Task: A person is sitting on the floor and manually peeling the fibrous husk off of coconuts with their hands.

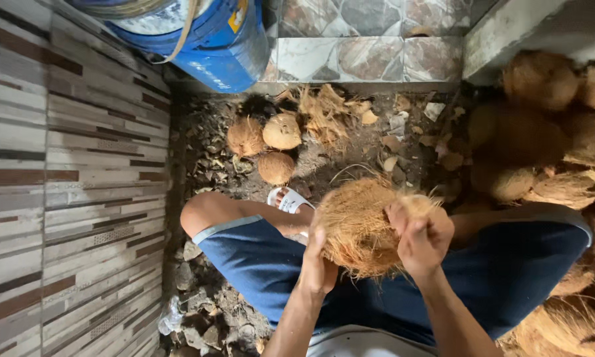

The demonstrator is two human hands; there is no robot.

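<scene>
Your left hand is cupped with fingers spread upward, forearm rising from below. Your right hand is clenched in a tight fist, wrist bent, forearm angled inward.

View: a single head-worn camera, no second view to share the scene with.
Position: above the person's lap, close over both hands.
Direction: steeply downward and slightly forward, onto the blue shorts and dirt floor.
Nearness: the hands and husked coconut fill the lower centre; forearms enter from the bottom edge.
Left edge: a striped tiled wall.
Top edge: a blue barrel.
Right edge: a heap of coconuts.
</scene>
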